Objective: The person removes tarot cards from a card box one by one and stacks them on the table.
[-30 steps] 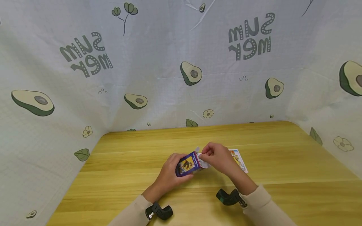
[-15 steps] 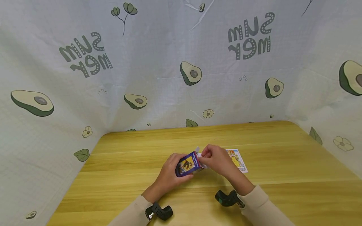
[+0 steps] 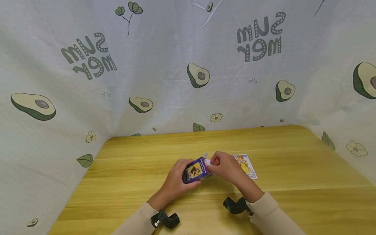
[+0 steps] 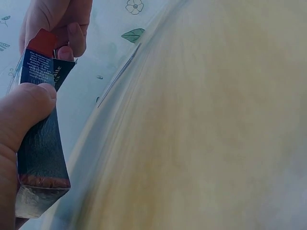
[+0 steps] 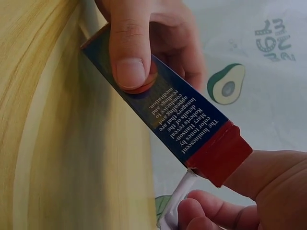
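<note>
My left hand grips a blue tarot card box around its sides. The box is tilted, its open end toward my right hand. Its thumb presses the box's narrow printed side. At the open end, my right hand has curled fingers around a white flap. A red side flap sticks out and hides part of that hand. The inside of the box is hidden. Just beyond my right hand, a picture card lies face up on the table, partly covered by the hand.
The wood-grain table spreads around both hands. A white cloth printed with avocados hangs behind it and along both sides. Each wrist bears a black camera mount.
My right hand has shifted slightly down and left at the box's open end, uncovering more of the picture card. My left hand and the box have stayed in place.
</note>
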`<state>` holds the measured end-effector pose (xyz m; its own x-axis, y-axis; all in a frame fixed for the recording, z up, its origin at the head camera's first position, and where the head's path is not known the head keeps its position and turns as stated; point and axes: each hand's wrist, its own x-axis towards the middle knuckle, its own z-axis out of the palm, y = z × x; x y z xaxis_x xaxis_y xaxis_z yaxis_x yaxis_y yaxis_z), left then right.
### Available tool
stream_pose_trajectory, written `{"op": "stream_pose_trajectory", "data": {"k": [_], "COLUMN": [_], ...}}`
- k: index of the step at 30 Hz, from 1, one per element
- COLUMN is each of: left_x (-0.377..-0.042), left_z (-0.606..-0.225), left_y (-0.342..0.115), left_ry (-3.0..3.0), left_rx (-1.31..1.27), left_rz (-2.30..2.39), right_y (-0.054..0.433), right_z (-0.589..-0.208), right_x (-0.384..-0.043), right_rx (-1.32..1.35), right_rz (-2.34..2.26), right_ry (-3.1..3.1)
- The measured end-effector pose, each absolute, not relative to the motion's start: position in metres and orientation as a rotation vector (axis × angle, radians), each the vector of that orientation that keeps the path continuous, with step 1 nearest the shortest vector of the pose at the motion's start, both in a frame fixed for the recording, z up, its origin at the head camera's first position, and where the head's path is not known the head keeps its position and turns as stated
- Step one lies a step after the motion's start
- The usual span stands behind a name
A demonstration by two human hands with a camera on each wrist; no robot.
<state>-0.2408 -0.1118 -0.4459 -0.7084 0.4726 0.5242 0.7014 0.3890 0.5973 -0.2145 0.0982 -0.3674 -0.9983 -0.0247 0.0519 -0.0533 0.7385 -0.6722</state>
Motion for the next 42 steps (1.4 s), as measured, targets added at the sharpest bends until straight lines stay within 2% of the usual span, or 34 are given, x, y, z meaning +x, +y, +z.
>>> {"op": "stream_pose_trajectory", "data": {"k": [42], "left_x": [-0.239], "left_z": [-0.444], "left_y": [-0.113], "left_ry": [-2.422], "left_rx": [-1.003], "left_rz": [-1.207], "right_y": [0.120], "right_z": [-0.347], "right_x": [-0.216], "right_rx": [0.045], "right_rz": [1.288], "right_ry": [-2.908]}}
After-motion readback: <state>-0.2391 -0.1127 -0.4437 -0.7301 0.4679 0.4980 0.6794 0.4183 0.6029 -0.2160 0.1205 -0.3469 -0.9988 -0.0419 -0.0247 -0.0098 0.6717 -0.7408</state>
